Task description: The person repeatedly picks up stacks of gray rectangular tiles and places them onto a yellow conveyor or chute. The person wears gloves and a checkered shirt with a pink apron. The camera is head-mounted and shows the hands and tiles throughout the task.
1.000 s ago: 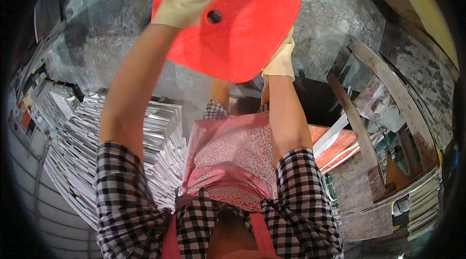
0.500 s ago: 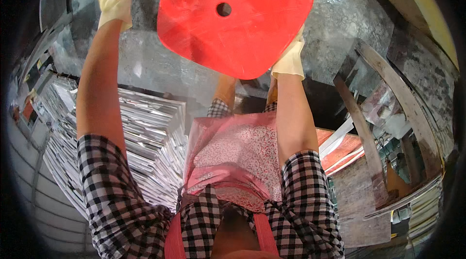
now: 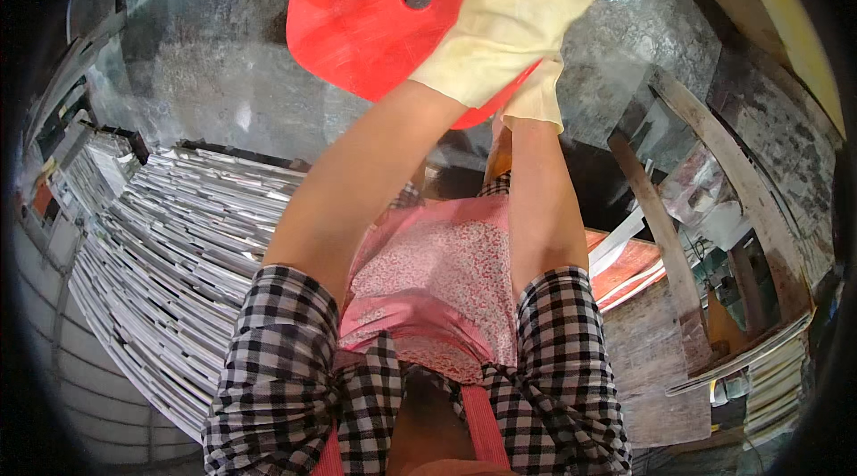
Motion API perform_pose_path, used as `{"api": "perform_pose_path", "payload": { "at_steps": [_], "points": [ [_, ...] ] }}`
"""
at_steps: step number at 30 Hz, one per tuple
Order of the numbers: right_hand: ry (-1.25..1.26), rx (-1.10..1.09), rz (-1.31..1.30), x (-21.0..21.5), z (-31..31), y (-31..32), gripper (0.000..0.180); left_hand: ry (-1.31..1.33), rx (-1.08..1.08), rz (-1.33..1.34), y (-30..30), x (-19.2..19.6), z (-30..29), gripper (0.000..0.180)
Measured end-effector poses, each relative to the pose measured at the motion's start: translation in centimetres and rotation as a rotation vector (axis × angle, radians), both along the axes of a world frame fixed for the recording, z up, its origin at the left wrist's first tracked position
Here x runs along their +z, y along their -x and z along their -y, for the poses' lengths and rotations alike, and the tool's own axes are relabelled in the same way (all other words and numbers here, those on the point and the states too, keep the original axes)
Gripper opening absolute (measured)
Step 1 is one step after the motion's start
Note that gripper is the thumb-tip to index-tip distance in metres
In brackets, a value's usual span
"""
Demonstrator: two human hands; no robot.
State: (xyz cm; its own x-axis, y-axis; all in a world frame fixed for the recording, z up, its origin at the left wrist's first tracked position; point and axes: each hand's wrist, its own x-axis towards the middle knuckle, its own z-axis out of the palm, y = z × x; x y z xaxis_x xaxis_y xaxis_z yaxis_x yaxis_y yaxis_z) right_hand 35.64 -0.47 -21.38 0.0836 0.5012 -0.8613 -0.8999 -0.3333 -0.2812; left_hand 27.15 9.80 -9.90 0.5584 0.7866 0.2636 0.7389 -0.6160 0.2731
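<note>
Now red panel (image 3: 366, 21) lies mostly left of the grip | left hand (image 3: 527, 19) has swung rightward over its edge, fingers extended, clasping nothing I see | right hand (image 3: 536, 99) just below, fingers hidden, closure I can't tell | work seemingly back on panel

A: Inscriptions, red panel (image 3: 366, 21) with round hole?
B: None legible.
A: Cream gloves (image 3: 518, 30)?
B: No readable mark.
A: Pink apron (image 3: 437, 262)?
B: Small printed pattern; no lettering made out.
A: Stacked pale strips (image 3: 187, 235), left side?
B: Too fine and small for any marking to be read.
A: Labels, numbers, signs elsewhere?
B: None readable.
</note>
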Motion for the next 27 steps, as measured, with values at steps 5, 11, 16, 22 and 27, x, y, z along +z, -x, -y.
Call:
{"api": "perform_pose_path", "payload": {
  "at_steps": [5, 11, 16, 22, 27],
  "points": [
    [0.076, 0.071, 0.081, 2.8, -0.7, 0.5, 0.046, 0.159, 0.039, -0.016, 3.4, -5.3, 2.4, 0.060],
    [0.053, 0.168, 0.198, 4.4, -1.1, 0.8, 0.048, -0.258, 0.584, -0.523, 26.5, 0.9, 2.8, 0.052],
    [0.031, 0.092, 0.037, 2.9, -0.8, 0.8, 0.050, -0.309, 0.371, -0.091, 19.6, 0.4, 4.2, 0.048],
    [-0.032, 0.146, 0.102, -0.1, -0.1, -0.1, 0.056, 0.071, 0.238, 0.030, 2.4, -3.3, 13.5, 0.057],
    [-0.239, 0.494, 0.545, -1.2, 1.0, -0.2, 0.043, -0.018, 0.292, -0.178, 8.6, -4.8, 13.3, 0.062]
  ]
}}
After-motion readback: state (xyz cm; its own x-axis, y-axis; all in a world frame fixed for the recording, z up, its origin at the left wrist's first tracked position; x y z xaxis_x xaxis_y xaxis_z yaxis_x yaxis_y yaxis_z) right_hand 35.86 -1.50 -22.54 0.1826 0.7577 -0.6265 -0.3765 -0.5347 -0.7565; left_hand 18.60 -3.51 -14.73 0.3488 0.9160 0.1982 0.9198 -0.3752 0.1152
